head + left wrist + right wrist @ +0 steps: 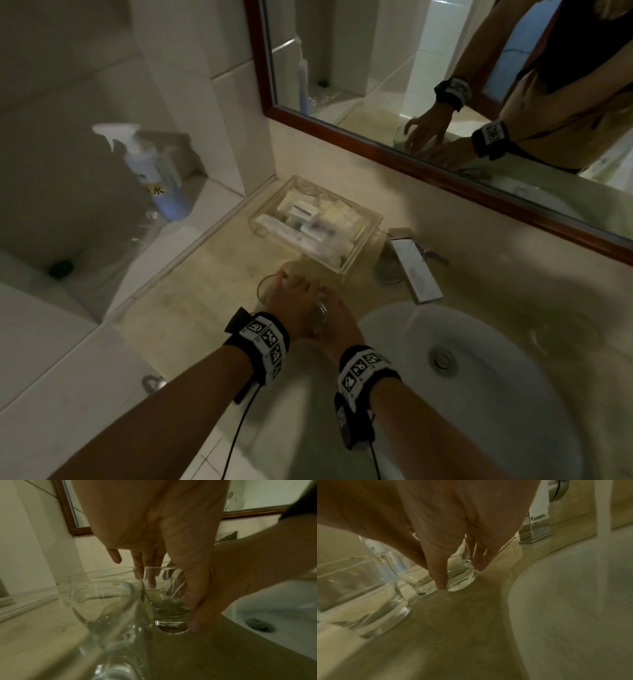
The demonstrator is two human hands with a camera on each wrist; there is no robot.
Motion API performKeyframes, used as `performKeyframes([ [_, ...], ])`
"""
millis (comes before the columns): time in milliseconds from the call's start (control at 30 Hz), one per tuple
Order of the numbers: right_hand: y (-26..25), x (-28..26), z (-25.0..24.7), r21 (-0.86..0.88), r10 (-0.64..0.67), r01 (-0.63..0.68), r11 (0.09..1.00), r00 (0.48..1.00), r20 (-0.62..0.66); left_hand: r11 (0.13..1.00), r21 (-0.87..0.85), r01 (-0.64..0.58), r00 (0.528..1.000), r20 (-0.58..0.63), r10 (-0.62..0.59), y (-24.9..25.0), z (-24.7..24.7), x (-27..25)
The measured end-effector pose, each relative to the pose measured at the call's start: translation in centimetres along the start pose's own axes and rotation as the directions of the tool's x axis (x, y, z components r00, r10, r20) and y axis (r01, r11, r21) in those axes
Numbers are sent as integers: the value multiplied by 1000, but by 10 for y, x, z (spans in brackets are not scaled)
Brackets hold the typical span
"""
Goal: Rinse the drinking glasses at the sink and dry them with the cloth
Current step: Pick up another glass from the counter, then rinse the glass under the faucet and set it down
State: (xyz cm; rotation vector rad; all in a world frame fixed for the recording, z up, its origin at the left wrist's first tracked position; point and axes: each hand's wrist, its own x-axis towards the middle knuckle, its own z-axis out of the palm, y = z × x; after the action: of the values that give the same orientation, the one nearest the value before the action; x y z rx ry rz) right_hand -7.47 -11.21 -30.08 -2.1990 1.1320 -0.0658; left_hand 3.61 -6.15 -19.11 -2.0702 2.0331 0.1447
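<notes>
Your right hand is wrapped around a glass that stands on the counter just left of the sink. In the right wrist view the thumb runs down one side of that glass and the other fingers come down the far side, so it's a proper pinch grip, tips nearly at the base.

Your left hand sits right next to it, further from the sink, over a second glass. From the left wrist view its fingers are straight and a bit spread, some reaching behind a rim; can't tell if they actually grip anything. A bigger, blurry glass fills the foreground there.

Behind the sink is the tap. Left of the tap, behind your hands, there's a clear box of toiletries. Way off from the sink, on the tiled ledge, a spray bottle. Mirror above the counter shows both hands.
</notes>
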Motion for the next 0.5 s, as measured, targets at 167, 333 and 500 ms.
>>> performKeyframes([
  [167,4,-17,-15,52,-31,37,998,992,-121,995,-15,-103,994,-47,102,6,-8,7],
  [333,9,-71,-62,479,165,-66,875,972,-167,946,-248,-208,978,-34,206,40,-20,17],
  [500,32,-97,-83,375,254,-189,908,958,-134,820,-547,-170,960,96,263,77,-18,27],
])
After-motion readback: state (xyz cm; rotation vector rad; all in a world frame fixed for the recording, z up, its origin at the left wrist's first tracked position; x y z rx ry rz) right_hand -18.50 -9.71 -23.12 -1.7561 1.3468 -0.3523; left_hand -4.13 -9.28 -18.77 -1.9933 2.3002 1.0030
